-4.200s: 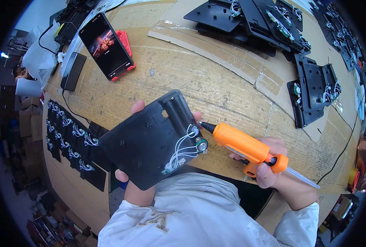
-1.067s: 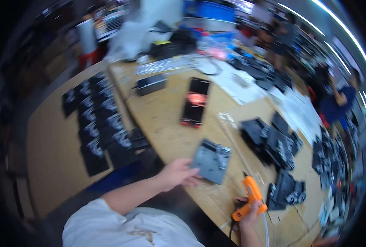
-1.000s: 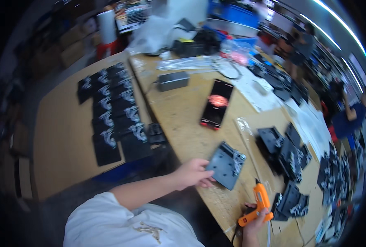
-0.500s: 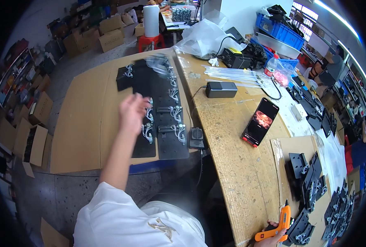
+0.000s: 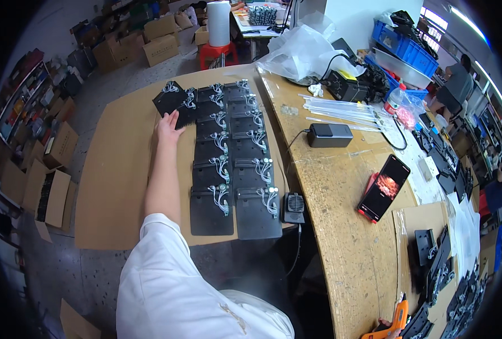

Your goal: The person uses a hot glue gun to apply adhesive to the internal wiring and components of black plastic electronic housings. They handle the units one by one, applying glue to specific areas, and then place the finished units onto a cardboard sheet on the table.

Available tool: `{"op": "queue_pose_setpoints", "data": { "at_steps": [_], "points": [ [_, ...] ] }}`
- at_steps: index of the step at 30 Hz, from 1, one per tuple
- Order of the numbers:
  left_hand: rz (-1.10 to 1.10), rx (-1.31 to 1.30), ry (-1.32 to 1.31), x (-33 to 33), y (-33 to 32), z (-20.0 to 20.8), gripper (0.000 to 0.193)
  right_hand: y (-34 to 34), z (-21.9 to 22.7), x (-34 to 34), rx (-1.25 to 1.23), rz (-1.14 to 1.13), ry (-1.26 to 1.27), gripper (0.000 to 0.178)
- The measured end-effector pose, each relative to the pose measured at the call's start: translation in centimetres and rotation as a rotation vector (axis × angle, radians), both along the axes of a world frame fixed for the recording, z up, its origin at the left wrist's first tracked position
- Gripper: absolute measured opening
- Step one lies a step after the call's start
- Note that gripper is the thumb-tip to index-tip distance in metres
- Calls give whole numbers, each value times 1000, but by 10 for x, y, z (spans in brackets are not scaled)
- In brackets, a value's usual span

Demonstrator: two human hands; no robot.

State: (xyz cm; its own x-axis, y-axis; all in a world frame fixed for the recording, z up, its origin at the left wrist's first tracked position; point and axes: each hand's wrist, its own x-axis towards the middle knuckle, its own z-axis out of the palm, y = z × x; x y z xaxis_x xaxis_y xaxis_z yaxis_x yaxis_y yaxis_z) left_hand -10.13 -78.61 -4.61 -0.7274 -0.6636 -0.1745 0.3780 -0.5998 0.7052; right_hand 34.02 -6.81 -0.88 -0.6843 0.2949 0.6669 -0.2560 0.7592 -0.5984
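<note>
My left hand (image 5: 169, 129) reaches to the far left of the rows of black plates. Its fingers are stretched and apart, touching or just over the near edge of a tilted black plate (image 5: 171, 101) with white wires. Beside it, overlapping black plates (image 5: 212, 217) lie in two columns, each with a bundle of white wires and a small green part. At the lower right, my right hand (image 5: 394, 334) is wrapped round an orange glue gun (image 5: 400, 317), nozzle up; the picture's lower edge cuts off much of this hand.
Flat cardboard (image 5: 115, 169) lies under the plates. On the wooden bench (image 5: 341, 243) are a phone (image 5: 385, 187), a black power adapter (image 5: 330, 135), clear strips (image 5: 341, 113) and a bottle (image 5: 395, 99). More wired black parts (image 5: 460, 299) lie at right. A small black speaker-like box (image 5: 294, 207) sits between the surfaces.
My left hand has moved away from me to the tilted plate at the far left, its fingers now spread. The view has shifted; my right hand still holds the glue gun.
</note>
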Motion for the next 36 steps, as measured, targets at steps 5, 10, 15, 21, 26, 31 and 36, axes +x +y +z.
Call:
{"op": "queue_pose_setpoints", "data": {
  "at_steps": [5,10,15,21,26,31,36],
  "points": [
    [32,20,-31,-17,11,16,43,-2,-3,-7,128,-54,19,57],
    [27,-36,4,-6,3,32,31,0,-8,-13,215,-70,50,55],
    [62,-81,-69,2,-2,36,22,3,-13,-17,305,-78,110,53],
    [41,-224,-227,3,-13,22,24,11,-18,-21,446,-85,223,51],
    [4,-556,-349,33,1,20,25,23,-24,-23,607,-102,361,50],
    [-98,-610,-329,51,-10,8,19,49,-34,-26,823,-124,587,48],
    [-45,-494,-349,42,-2,13,37,82,-42,-27,1060,-177,822,47]
  ]
}}
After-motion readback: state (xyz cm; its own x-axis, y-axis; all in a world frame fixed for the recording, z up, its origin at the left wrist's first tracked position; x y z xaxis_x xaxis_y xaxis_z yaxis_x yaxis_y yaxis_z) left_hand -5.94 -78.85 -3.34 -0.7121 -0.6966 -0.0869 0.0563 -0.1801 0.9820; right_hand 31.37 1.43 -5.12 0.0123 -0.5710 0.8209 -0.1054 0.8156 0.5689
